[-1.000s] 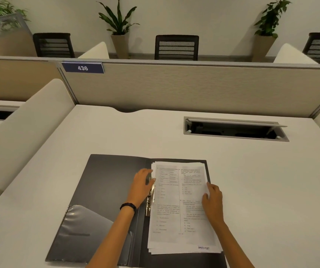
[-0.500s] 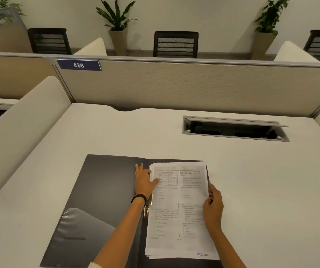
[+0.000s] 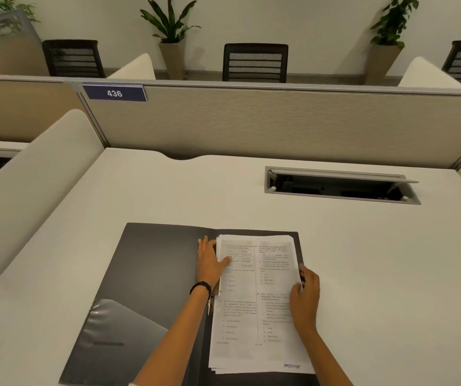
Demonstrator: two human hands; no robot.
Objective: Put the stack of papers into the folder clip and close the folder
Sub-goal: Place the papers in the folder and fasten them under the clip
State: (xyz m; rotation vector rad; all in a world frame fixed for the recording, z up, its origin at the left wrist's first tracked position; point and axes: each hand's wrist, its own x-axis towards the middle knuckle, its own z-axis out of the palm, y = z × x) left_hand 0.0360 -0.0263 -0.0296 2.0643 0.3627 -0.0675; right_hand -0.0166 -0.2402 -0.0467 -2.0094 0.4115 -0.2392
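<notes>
A dark grey folder (image 3: 151, 263) lies open on the desk near its front edge. A stack of printed white papers (image 3: 254, 305) rests on the folder's right half. The metal clip (image 3: 211, 302) runs along the spine, mostly hidden under my left wrist and the papers' left edge. My left hand (image 3: 209, 260) lies flat by the spine, its thumb on the papers' upper left edge. My right hand (image 3: 306, 296) holds the papers' right edge, fingers curled around it.
A clear plastic pocket (image 3: 120, 332) sits on the folder's left inner cover. An open cable hatch (image 3: 340, 186) is set in the desk (image 3: 390, 274) at the back right. Beige partitions (image 3: 279, 123) border the desk behind and on the left.
My left hand slid up along the spine from the clip and flattened there. My right hand shifted to the papers' right edge. The stack looks squarer on the folder.
</notes>
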